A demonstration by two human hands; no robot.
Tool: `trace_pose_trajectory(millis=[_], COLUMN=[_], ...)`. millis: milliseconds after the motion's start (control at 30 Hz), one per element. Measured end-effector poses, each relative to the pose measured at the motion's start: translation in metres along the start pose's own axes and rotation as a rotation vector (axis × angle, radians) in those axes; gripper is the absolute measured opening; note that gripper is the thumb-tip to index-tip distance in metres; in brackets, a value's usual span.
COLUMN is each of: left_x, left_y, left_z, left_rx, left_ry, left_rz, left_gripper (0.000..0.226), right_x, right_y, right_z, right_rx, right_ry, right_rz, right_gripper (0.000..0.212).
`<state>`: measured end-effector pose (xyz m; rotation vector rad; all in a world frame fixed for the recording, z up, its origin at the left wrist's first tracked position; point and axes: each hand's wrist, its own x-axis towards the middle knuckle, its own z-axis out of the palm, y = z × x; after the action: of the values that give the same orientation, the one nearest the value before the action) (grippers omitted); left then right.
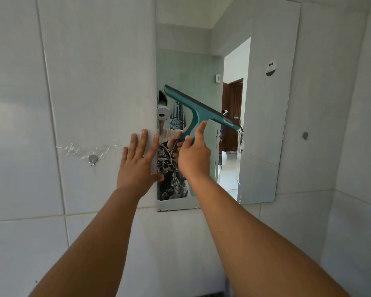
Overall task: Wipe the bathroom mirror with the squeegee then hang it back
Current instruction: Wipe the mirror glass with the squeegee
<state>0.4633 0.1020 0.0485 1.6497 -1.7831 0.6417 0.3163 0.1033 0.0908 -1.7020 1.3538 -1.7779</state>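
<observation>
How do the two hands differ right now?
The left hand lies flat and open, fingers spread, on the wall tile at the mirror's left edge; the right hand is closed around the teal squeegee's handle, forefinger extended. The left holds nothing; the right carries the tool. Both are bare and raised at mirror height.

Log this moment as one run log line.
phase: wiping | right hand: grips squeegee, blade tilted on mirror | left hand: flat at mirror's left edge | streaks: right of blade

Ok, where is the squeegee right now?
In the head view the squeegee is centre frame, held by the right hand against the mirror, blade tilted, beside the left hand.
</observation>
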Motion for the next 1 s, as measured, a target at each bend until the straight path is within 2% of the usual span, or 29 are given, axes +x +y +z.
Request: trace_pose_trajectory(millis=[433, 600, 800, 1000], left_x=[-0.002, -0.003, -0.003, -0.003], left_y=[0.0, 0.001, 0.0, 0.001], left_z=[-0.002, -0.004, -0.003, -0.003], left_rx=[-0.002, -0.017, -0.024, -0.03], left_ry=[-0.008, -0.006, 0.004, -0.001], left_rz=[0.001, 0.003, 0.003, -0.005], left_gripper=[0.125, 0.121, 0.123, 0.122], right_x=[-0.005, 0.011, 0.031, 0.056], right_y=[0.058, 0.067, 0.067, 0.076], right_z=[-0.059, -0.1, -0.141, -0.175], right_rx=[-0.533, -0.717, -0.865, -1.006], right_ry=[-0.092, -0.194, -0.238, -0.224], right_rz=[-0.265, -0.342, -0.484, -0.549], right_gripper=[0.059, 0.06, 0.058, 0.055])
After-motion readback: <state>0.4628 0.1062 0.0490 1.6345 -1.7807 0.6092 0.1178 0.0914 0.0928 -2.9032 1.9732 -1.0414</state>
